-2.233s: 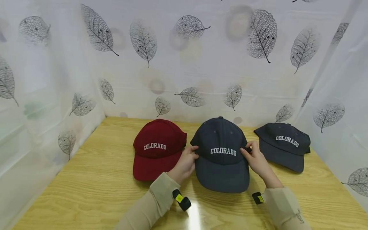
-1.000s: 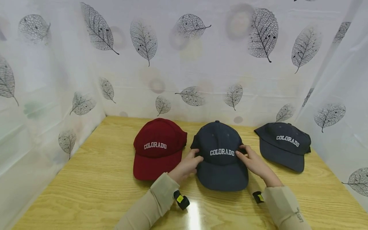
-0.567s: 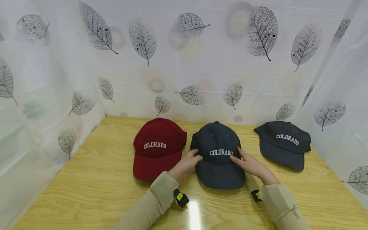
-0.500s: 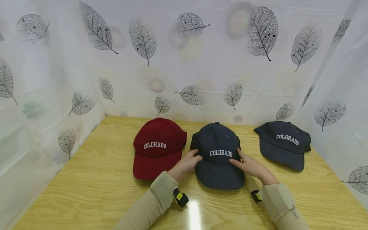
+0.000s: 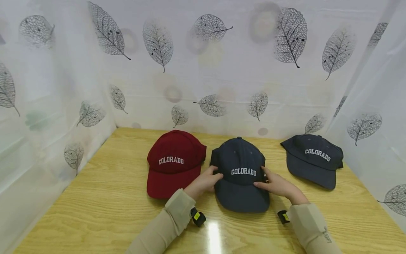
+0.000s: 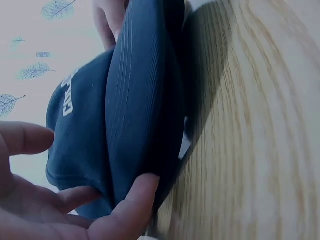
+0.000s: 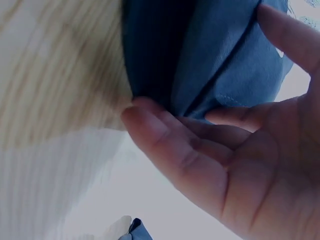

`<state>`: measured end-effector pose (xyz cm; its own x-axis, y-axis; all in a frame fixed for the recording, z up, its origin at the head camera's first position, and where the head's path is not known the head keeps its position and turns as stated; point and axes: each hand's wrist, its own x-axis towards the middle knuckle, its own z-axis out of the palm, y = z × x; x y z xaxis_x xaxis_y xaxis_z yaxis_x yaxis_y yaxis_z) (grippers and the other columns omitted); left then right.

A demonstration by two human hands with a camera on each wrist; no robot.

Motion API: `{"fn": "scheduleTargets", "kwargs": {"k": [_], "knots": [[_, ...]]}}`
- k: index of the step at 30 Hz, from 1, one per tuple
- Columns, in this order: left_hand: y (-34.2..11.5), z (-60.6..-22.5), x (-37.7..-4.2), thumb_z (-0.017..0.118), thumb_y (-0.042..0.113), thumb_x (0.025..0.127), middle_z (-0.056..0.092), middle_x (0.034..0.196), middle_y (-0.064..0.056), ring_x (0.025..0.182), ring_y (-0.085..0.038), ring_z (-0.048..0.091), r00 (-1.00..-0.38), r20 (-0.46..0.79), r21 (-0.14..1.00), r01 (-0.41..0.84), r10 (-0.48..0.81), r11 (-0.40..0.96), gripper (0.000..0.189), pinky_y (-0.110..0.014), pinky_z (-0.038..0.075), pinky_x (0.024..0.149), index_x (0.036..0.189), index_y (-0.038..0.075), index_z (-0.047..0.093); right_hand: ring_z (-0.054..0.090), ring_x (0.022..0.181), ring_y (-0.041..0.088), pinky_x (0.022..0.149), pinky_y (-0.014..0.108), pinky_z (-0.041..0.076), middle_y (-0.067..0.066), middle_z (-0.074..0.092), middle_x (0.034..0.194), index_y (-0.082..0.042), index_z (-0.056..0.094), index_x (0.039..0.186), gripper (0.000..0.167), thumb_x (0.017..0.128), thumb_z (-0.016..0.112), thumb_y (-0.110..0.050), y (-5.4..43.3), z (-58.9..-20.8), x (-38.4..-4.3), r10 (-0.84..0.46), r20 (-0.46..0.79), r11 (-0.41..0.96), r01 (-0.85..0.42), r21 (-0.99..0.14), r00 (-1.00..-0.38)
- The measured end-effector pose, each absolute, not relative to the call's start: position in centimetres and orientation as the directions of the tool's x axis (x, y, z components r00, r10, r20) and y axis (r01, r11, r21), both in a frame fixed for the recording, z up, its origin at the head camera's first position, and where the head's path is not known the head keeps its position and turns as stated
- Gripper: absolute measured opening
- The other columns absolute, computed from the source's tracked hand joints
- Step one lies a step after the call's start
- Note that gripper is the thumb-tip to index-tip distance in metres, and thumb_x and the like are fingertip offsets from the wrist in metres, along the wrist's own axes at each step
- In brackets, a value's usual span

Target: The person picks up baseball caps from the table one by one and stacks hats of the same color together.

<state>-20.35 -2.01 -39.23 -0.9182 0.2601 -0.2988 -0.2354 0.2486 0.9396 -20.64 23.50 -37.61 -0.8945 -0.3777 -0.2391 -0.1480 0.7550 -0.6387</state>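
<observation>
A navy baseball cap [image 5: 239,158] with white "COLORADO" lettering sits mid-table, its brim facing me. On its left side, my left hand [image 5: 204,181] holds the crown's lower edge, thumb toward the front. From the right, my right hand [image 5: 279,185] grips the cap, with the thumb by the brim seam and the fingers around the side. The left wrist view shows curled fingers [image 6: 135,207] against the brim's edge. In the right wrist view, fingers [image 7: 175,155] lie along the brim's side edge, and the thumb touches the crown. The cap's back is hidden.
A red "COLORADO" cap [image 5: 172,162] lies just left of the navy one, close to my left wrist. Another navy cap [image 5: 314,158] sits at the far right, turned at an angle. Leaf-patterned curtains [image 5: 234,81] border the wooden table [image 5: 104,197] at the back and sides.
The middle navy cap has come slightly toward me, and its crown sits lower than 2.2 seconds ago. My right hand has shifted left and down to the brim seam. The other caps stay put.
</observation>
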Motion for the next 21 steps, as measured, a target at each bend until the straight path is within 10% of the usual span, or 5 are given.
{"fn": "scheduleTargets", "kwargs": {"k": [9,21], "knots": [[-2.59,-39.37,-20.25,0.052,0.020,0.088,0.040,0.124,-0.021,0.098,-0.030,0.051,-0.907,-0.288,0.911,-0.160,0.307,0.380,0.041,-0.038,0.049,0.067,0.119,-0.005,0.042,0.054,0.073,0.021,0.059,0.034,0.044,0.019,0.053,0.095,0.011,0.021,0.124,0.077,0.079,0.066,-0.032,23.89,-37.49,-20.38,-0.398,-0.254,0.696,-0.110,-0.709,-0.882],[-2.99,-39.04,-20.20,0.051,0.015,0.086,0.048,0.079,-0.009,0.053,-0.017,0.051,-0.897,-0.214,0.864,0.011,0.387,0.503,0.020,-0.029,0.045,0.051,0.089,-0.004,0.057,0.052,0.072,0.020,0.058,0.034,0.044,0.016,0.053,0.098,0.006,0.023,0.131,0.078,0.077,0.068,-0.029,23.94,-36.83,-20.02,-0.483,-0.243,0.706,-0.209,-0.677,-0.841]]}}
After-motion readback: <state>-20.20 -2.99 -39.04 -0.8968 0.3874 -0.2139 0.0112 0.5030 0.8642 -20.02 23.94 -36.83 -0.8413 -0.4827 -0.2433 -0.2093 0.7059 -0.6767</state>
